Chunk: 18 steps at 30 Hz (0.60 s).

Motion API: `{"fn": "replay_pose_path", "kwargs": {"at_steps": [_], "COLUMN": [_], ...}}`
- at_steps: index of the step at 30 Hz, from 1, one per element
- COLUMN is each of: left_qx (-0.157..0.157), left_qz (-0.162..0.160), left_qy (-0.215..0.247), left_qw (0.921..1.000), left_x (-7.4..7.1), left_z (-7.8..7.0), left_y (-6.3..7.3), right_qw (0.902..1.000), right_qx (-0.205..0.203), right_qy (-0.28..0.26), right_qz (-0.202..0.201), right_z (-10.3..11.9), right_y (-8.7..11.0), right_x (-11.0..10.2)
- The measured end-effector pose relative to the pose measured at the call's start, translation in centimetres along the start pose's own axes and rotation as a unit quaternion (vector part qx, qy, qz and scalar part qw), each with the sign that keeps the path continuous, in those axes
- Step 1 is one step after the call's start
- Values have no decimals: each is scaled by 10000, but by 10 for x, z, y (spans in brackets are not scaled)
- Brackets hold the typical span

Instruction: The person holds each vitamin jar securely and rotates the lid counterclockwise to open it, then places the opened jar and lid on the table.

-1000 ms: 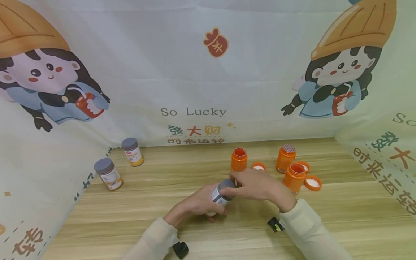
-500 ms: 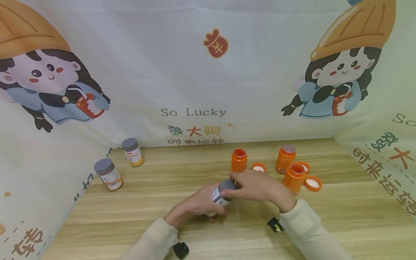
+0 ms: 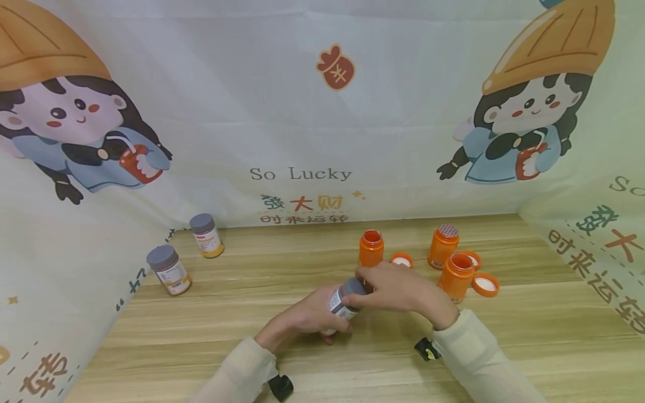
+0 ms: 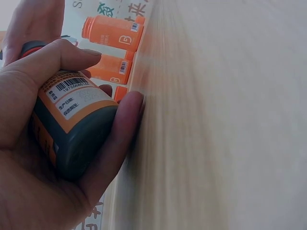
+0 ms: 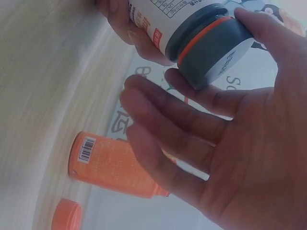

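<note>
My left hand (image 3: 312, 310) grips a pill bottle (image 4: 79, 108) with a dark grey body and a white and orange label. The bottle leans to the right over the table. In the right wrist view its grey cap (image 5: 220, 52) sits at the neck, slightly askew, with an orange band along its lower edge. My right hand (image 3: 398, 285) pinches this cap between thumb and index finger; the other fingers (image 5: 163, 124) reach out below it. Just beyond the right hand stands an uncapped orange bottle (image 3: 371, 249), an orange cap (image 3: 401, 259) beside it.
Two capped grey-lidded bottles, one nearer (image 3: 169, 271) and one farther (image 3: 206, 238), stand at the left. On the right are an orange bottle (image 3: 443, 249) with a patterned top, an open orange bottle (image 3: 456, 280) and orange caps (image 3: 485, 284). A printed cloth (image 3: 302, 129) encloses the table.
</note>
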<state>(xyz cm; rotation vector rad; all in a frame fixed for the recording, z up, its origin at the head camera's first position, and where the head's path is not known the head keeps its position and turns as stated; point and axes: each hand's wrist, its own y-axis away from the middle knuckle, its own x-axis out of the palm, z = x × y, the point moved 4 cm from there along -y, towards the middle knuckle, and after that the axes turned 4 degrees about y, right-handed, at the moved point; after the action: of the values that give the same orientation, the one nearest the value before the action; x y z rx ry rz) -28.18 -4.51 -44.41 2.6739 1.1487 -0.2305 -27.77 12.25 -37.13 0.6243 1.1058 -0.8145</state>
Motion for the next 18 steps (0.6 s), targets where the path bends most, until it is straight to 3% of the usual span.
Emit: {"fn": "replay_pose_path", "kwargs": {"at_steps": [18], "left_qx": [40], "left_qz": [4], "left_qy": [-43], "left_qw": [10000], "left_x": [0], "left_z": [1], "left_y": [-1], "right_qw": [9999], "right_qx": [-106], "right_qy": [-74], "right_qz": [-6], "right_z": [-1], "right_y": [0], "right_x": [1]}}
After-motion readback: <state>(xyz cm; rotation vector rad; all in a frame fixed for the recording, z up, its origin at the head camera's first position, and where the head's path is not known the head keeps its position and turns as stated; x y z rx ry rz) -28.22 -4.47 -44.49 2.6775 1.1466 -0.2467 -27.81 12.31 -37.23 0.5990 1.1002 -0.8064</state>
